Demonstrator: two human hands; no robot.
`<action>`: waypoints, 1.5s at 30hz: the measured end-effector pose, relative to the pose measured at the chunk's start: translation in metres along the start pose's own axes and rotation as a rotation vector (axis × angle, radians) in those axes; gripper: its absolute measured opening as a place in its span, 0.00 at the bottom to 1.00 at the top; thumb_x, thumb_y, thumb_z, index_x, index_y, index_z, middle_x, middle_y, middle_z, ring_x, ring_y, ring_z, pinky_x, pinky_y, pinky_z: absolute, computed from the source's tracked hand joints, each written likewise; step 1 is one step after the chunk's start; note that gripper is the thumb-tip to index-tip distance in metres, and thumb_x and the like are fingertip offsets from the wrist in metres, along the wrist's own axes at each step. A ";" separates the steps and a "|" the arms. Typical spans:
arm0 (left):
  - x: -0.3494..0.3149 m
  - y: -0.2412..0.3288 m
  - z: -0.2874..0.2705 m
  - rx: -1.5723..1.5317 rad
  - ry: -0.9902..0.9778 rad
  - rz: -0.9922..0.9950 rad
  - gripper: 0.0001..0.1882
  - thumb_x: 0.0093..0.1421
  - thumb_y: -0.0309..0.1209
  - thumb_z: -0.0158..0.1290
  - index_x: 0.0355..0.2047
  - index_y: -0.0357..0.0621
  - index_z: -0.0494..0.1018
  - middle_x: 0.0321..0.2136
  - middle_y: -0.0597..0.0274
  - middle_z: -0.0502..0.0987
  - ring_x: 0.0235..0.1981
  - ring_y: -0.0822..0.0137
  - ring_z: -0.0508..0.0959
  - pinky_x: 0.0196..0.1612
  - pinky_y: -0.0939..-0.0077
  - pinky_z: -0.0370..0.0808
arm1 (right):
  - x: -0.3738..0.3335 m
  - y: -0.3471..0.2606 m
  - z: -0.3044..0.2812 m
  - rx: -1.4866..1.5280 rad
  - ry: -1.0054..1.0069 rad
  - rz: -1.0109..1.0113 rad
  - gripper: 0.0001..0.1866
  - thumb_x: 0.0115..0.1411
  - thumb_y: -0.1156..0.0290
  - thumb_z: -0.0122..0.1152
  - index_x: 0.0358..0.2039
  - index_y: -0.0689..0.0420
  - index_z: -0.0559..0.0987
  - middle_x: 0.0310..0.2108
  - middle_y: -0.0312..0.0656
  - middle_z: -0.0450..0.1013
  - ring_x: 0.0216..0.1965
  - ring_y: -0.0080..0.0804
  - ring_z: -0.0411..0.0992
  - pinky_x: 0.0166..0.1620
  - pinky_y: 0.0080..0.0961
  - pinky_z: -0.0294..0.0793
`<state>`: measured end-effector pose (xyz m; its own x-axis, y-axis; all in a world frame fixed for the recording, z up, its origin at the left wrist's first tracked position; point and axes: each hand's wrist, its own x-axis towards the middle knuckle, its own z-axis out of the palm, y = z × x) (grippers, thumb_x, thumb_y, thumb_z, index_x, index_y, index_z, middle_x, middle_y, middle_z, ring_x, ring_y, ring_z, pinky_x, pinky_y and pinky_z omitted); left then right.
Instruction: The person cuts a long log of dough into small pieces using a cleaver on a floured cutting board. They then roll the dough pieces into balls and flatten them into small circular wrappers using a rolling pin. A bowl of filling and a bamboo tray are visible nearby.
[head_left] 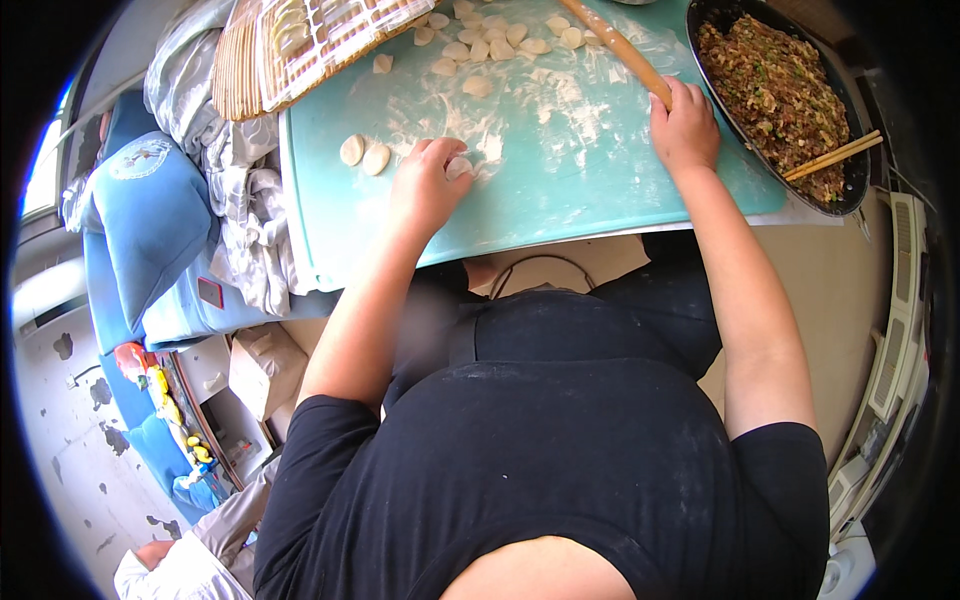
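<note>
My left hand [428,188] is above the turquoise board [360,225], its fingers curled round a small piece of dough [459,167]. Just left of those fingers lie two flattened rounds of dough [364,155], close side by side. At the board's right side, my right hand [687,130] is closed round the near end of a wooden rolling pin [622,52], which slants away to the far left. White flour is smeared over the middle of the board. Several small dough pieces [478,50] are scattered near its far edge.
A reed tray [238,75] overhangs the board's far left corner. On the right stands a dark pan [697,45] of minced filling [770,90], with chopsticks [832,156] across it. Grey cloth and a blue cushion [150,200] lie left; another person's sleeve [185,570] shows lower left.
</note>
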<state>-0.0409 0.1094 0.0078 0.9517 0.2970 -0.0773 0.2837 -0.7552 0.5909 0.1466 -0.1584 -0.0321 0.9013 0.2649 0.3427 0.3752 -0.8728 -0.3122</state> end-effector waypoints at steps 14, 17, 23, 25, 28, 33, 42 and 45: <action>0.038 -0.013 0.032 0.505 0.199 0.162 0.33 0.62 0.47 0.39 0.65 0.50 0.48 0.66 0.48 0.41 0.66 0.41 0.39 0.64 0.48 0.35 | -0.002 -0.001 -0.002 -0.029 -0.008 -0.019 0.17 0.57 0.60 0.54 0.46 0.50 0.72 0.42 0.40 0.69 0.45 0.43 0.67 0.46 0.37 0.70; 0.044 -0.013 0.033 0.525 0.230 0.144 0.33 0.61 0.47 0.40 0.64 0.49 0.48 0.65 0.48 0.42 0.66 0.42 0.39 0.64 0.48 0.35 | 0.001 0.000 -0.003 -0.022 -0.021 -0.016 0.17 0.57 0.60 0.54 0.47 0.50 0.72 0.41 0.40 0.69 0.45 0.43 0.67 0.46 0.37 0.70; 0.038 -0.027 0.010 -0.290 0.347 0.158 0.21 0.63 0.38 0.44 0.54 0.44 0.64 0.57 0.53 0.62 0.59 0.56 0.58 0.60 0.62 0.53 | -0.002 -0.002 -0.004 -0.019 -0.028 0.011 0.17 0.57 0.61 0.54 0.46 0.51 0.72 0.41 0.41 0.70 0.44 0.44 0.68 0.45 0.37 0.70; 0.029 -0.025 -0.005 -0.878 0.232 -0.068 0.16 0.64 0.36 0.45 0.48 0.42 0.70 0.50 0.58 0.71 0.51 0.65 0.68 0.54 0.70 0.62 | 0.003 -0.004 -0.004 -0.024 0.004 -0.013 0.16 0.57 0.61 0.54 0.45 0.51 0.73 0.41 0.42 0.70 0.44 0.45 0.68 0.45 0.37 0.69; 0.019 -0.030 -0.008 -0.948 0.367 -0.191 0.10 0.63 0.34 0.48 0.38 0.42 0.75 0.35 0.67 0.76 0.36 0.73 0.72 0.41 0.80 0.67 | 0.001 -0.001 -0.002 0.011 0.004 -0.015 0.16 0.57 0.61 0.54 0.45 0.51 0.73 0.42 0.41 0.70 0.45 0.44 0.68 0.46 0.37 0.69; 0.002 -0.043 -0.020 -0.330 0.299 -0.202 0.10 0.59 0.33 0.52 0.39 0.43 0.74 0.33 0.63 0.76 0.36 0.67 0.74 0.41 0.75 0.70 | 0.001 -0.002 -0.005 0.003 -0.034 -0.001 0.17 0.57 0.61 0.54 0.47 0.51 0.72 0.42 0.41 0.70 0.45 0.44 0.68 0.47 0.37 0.69; -0.029 -0.056 -0.006 0.423 0.390 0.236 0.15 0.51 0.29 0.56 0.42 0.49 0.74 0.40 0.57 0.72 0.39 0.53 0.71 0.45 0.63 0.68 | 0.001 -0.006 -0.007 -0.002 -0.060 0.021 0.17 0.57 0.61 0.54 0.47 0.51 0.72 0.43 0.42 0.69 0.46 0.43 0.67 0.47 0.37 0.69; 0.003 -0.053 -0.025 0.420 0.469 0.217 0.16 0.51 0.29 0.55 0.42 0.51 0.74 0.40 0.58 0.73 0.41 0.53 0.71 0.45 0.63 0.70 | 0.001 -0.004 -0.008 -0.014 -0.058 0.020 0.17 0.57 0.61 0.54 0.46 0.51 0.72 0.42 0.41 0.69 0.46 0.43 0.67 0.47 0.37 0.69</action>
<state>-0.0556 0.1650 -0.0042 0.8672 0.2642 0.4221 0.2036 -0.9617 0.1837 0.1449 -0.1582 -0.0235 0.9196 0.2706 0.2846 0.3547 -0.8836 -0.3058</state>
